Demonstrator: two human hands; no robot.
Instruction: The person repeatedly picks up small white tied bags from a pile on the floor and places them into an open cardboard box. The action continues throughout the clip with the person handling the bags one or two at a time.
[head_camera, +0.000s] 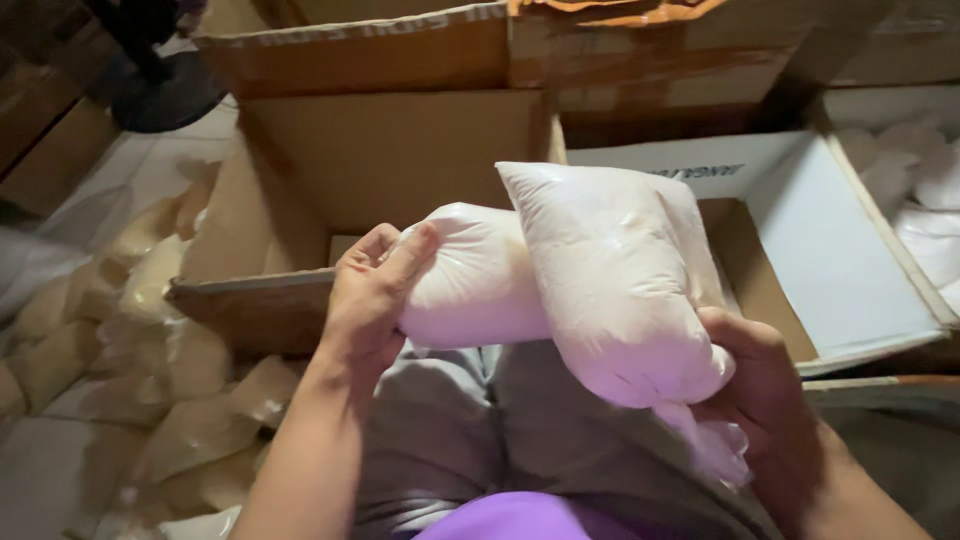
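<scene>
two clear plastic bags of white powder are held up over the person's lap, above grey trousers (450, 420) and a strip of purple shirt (520, 520). one powder bag (470, 280) lies roughly level, and the left hand (365, 300) is wrapped round its left end, thumb and fingers curled onto the plastic. the second powder bag (610, 280) sits tilted across the right end of the first, touching it and partly covering it, with its top corner pointing up and left and its lower end down at the right. the right hand (765, 400) cups that lower end from beneath, fingers closed round it where the gathered neck of the plastic hangs loose. behind both bags stands an open brown cardboard box (400, 160) with its near flap folded down toward the person's knees. to the right is another open box with a white lining (850, 260), its bare inner floor showing. further right, more white bags (930, 220) lie beyond the box wall. on the floor to the left a heap of yellowish filled bags (130, 330) lies piled just beside the brown box.
</scene>
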